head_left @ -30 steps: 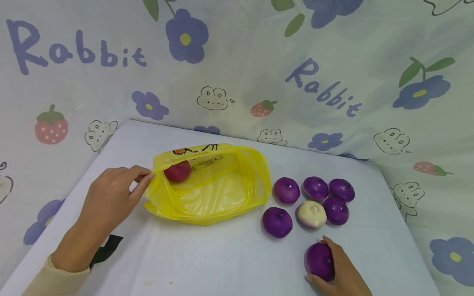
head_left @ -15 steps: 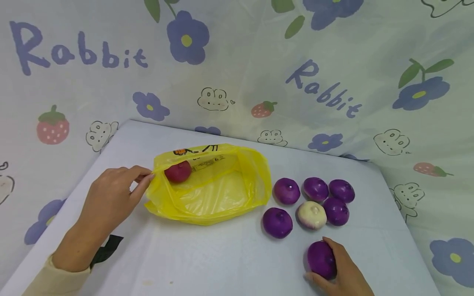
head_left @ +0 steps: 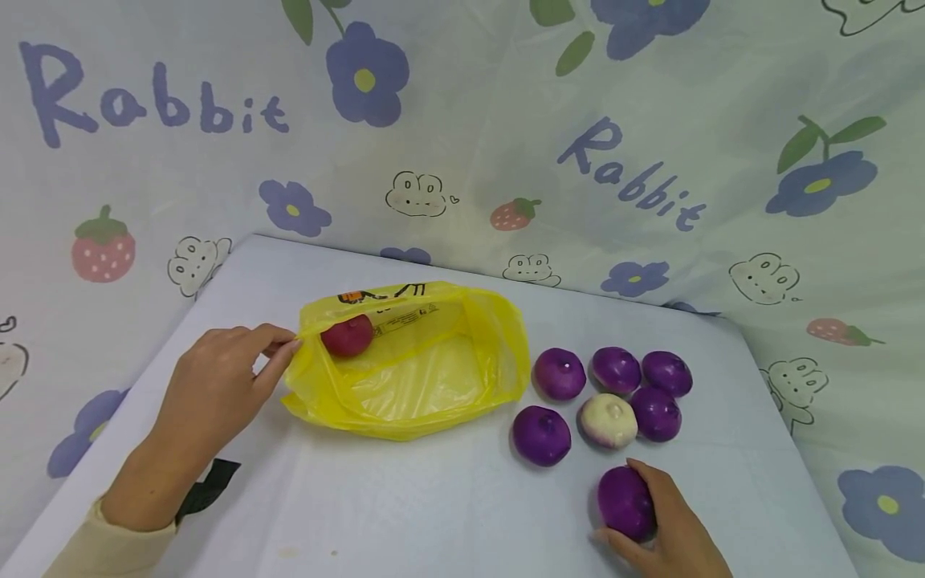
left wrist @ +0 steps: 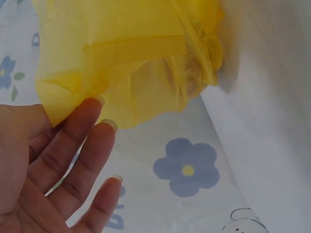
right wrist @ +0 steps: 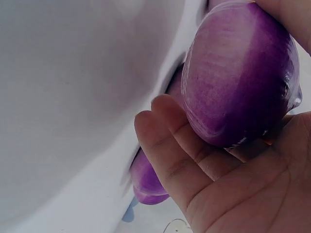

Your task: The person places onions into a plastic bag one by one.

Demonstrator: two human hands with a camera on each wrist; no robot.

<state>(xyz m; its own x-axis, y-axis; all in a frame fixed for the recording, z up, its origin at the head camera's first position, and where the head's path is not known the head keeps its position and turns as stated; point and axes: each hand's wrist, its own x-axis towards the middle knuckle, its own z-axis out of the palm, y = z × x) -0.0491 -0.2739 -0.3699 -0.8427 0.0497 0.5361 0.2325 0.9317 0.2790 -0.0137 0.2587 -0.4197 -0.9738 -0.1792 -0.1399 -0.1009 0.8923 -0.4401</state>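
A yellow plastic bag (head_left: 412,365) lies open on the pale table, with one red onion (head_left: 348,335) inside near its left end. My left hand (head_left: 217,385) pinches the bag's left rim between thumb and fingers; the left wrist view shows the yellow film (left wrist: 131,53) by my fingertips (left wrist: 95,104). My right hand (head_left: 661,526) grips a purple onion (head_left: 625,502) near the table's front right; the right wrist view shows that onion (right wrist: 238,77) cupped in my palm. Several more purple onions (head_left: 560,372) and one whitish onion (head_left: 609,420) sit to the right of the bag.
The table (head_left: 433,498) has its edges at left and right, with a printed curtain (head_left: 650,160) behind and around it. A small black object (head_left: 209,486) lies beside my left wrist.
My right hand with the purple onion has shifted slightly up and away from the front edge. The left hand and the bag have stayed put.
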